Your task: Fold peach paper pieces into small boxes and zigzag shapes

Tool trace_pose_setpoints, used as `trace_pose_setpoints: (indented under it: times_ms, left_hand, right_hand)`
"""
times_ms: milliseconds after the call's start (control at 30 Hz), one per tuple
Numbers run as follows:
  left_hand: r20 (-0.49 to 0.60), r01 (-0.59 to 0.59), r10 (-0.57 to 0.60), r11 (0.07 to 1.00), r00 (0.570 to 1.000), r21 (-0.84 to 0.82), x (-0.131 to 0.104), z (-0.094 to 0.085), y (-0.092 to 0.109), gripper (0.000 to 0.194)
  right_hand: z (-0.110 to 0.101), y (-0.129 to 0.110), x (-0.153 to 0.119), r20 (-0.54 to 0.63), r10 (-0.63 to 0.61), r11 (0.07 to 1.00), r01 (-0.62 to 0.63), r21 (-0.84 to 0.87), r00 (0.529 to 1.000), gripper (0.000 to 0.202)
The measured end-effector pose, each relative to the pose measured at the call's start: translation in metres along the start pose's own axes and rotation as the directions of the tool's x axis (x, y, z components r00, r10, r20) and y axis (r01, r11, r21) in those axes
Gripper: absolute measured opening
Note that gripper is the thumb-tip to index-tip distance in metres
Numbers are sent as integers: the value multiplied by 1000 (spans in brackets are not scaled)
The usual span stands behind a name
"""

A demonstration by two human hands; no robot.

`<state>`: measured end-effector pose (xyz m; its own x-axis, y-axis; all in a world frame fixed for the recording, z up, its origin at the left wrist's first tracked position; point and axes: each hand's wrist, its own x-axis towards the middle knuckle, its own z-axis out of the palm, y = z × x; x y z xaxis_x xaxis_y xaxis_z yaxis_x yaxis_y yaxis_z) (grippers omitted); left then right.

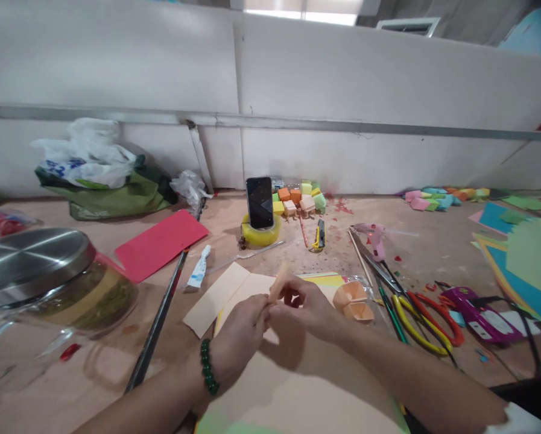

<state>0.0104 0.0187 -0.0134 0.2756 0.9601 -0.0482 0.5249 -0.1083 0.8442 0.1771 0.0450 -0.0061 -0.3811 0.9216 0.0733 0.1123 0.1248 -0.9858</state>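
A small piece of peach paper [280, 281] stands up between my two hands, pinched at its lower end. My left hand [246, 325], below a green bead bracelet [208, 367], grips it from the left with closed fingers. From the right my right hand [310, 307] curls its thumb and fingers round the same piece. Under both hands lie large peach paper sheets [306, 392], and a peach paper strip [218, 298] rests to the left. Two small folded peach paper shapes [351, 295] sit just right of my right hand. The fingers hide part of the held paper.
Scissors [426, 331], a pink glue gun [375, 238] and a purple power strip [482, 316] lie right. A phone [260, 205] stands in a yellow tape roll [261, 234], near several folded paper blocks [304, 202]. A lidded glass jar [84, 295] and red paper [161, 246] are left.
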Motion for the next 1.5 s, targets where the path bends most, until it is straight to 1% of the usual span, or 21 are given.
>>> trace_pose_setpoints:
  times_ms: [67,100,167,233,300,400,467,533,667,733,800,867,933,1000,1100,1133,1200,1267,1300,1367,1500]
  left_hand:
    - [20,-55,54,997,998,56,-1,1,-1,25]
    - [31,-72,71,997,997,29,-1,2,0,27]
    - [60,-56,61,995,996,-84,-1,2,2,32]
    - [81,-4,19,983,997,-186,0,1,5,35]
    - [53,8,4,977,999,-215,0,-1,8,33]
    - [-2,-39,40,977,999,-209,-2,-5,15,30]
    - [1,-27,28,973,1000,-230,-3,-8,20,30]
    - [30,9,0,960,1000,-280,-5,-9,24,30]
    - [100,75,-32,884,994,-462,-5,-7,27,31]
    - [139,119,-49,819,989,-561,-5,-5,26,32]
    - [178,159,-56,754,982,-638,-4,-4,23,32]
    - [179,179,-75,706,981,-685,-4,-3,21,31]
    - [171,187,-93,694,981,-695,-4,-4,20,30]
    - [170,178,-84,718,982,-673,-4,-5,20,30]
    - [134,106,-33,804,990,-585,-4,-6,21,32]
    - [104,69,-15,839,994,-540,-4,-6,21,33]
    - [48,0,23,898,999,-440,-4,-5,20,33]
    - [12,-49,57,934,998,-354,-5,-2,17,31]
    - [8,-64,71,943,997,-326,-5,0,16,29]
    - [29,-72,86,946,996,-317,-5,3,13,25]
    - [94,0,40,920,995,-393,-4,2,13,17]
  right_hand:
    - [-1,0,0,50,-67,997,65,48,996,25]
    - [-1,1,1,60,-76,994,71,87,995,27]
    - [-1,1,2,61,-76,990,68,126,995,28]
    - [-3,1,2,54,-141,988,137,73,988,25]
    - [-6,1,1,17,-281,958,282,-61,959,22]
    - [-9,2,-2,4,-506,828,487,-277,863,17]
    - [-11,4,-6,67,-612,713,586,-385,788,14]
    - [-11,5,-10,166,-689,574,671,-470,705,12]
    - [-10,1,-14,314,-774,317,766,-559,549,14]
    - [-10,-2,-14,357,-785,241,780,-578,507,14]
    - [-10,-4,-13,397,-778,194,787,-586,487,16]
    - [-10,-4,-11,423,-766,171,787,-593,485,16]
    - [-10,-3,-9,424,-757,172,778,-605,497,16]
    - [-11,-1,-8,435,-735,194,776,-600,521,16]
    - [-13,1,-7,448,-703,265,787,-556,553,20]
    - [-13,1,-7,430,-697,302,779,-549,573,23]
    - [-13,2,-7,342,-685,405,727,-555,643,26]
    - [-12,3,-7,232,-663,503,653,-566,711,22]
    - [-11,4,-7,187,-654,534,623,-571,733,19]
    - [-10,6,-6,157,-651,546,602,-583,742,15]
    - [-9,6,-6,201,-655,487,610,-625,728,19]
